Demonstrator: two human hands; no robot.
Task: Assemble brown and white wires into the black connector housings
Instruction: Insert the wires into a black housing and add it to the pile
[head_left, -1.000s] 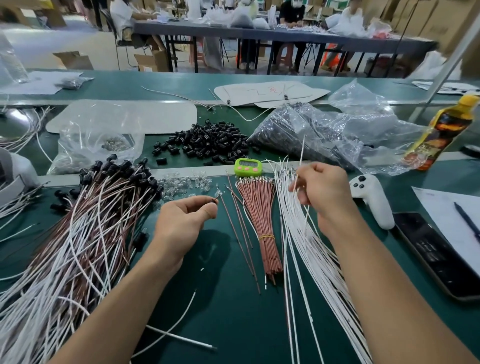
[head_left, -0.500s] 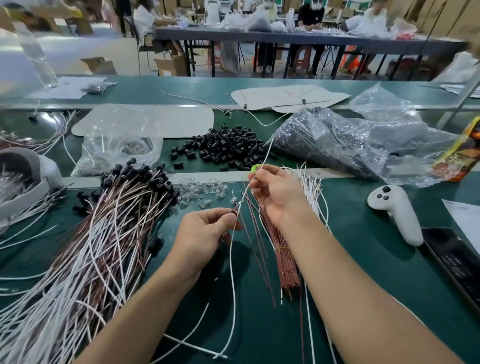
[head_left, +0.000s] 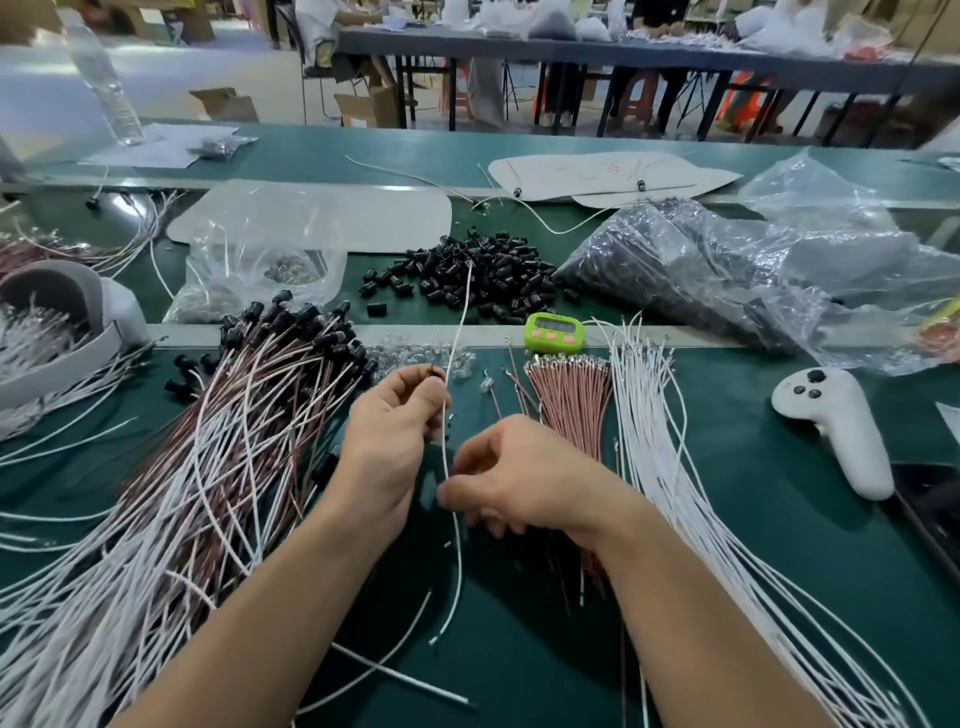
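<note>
My left hand (head_left: 392, 436) pinches a thin brown wire, whose tip shows above the thumb. My right hand (head_left: 511, 480) pinches a single white wire (head_left: 453, 364) low down; that wire stands upright between both hands and curves down to the mat. A tied bundle of brown wires (head_left: 569, 402) lies just right of my hands, with loose white wires (head_left: 660, 415) fanned beside it. Loose black connector housings (head_left: 467, 273) are heaped behind. A big pile of finished brown and white wires with black housings (head_left: 218, 441) covers the left.
A green timer (head_left: 551, 332) sits behind the brown bundle. Small clear parts (head_left: 415, 356) lie near my left hand. Plastic bags (head_left: 727, 270) lie at right rear, a white controller (head_left: 831, 426) and a dark phone (head_left: 930, 509) at right. A grey tray (head_left: 52, 312) stands far left.
My right hand carried a white wire from the white pile leftward and down, and now holds it lower, close beside my left hand. The view shifted left.
</note>
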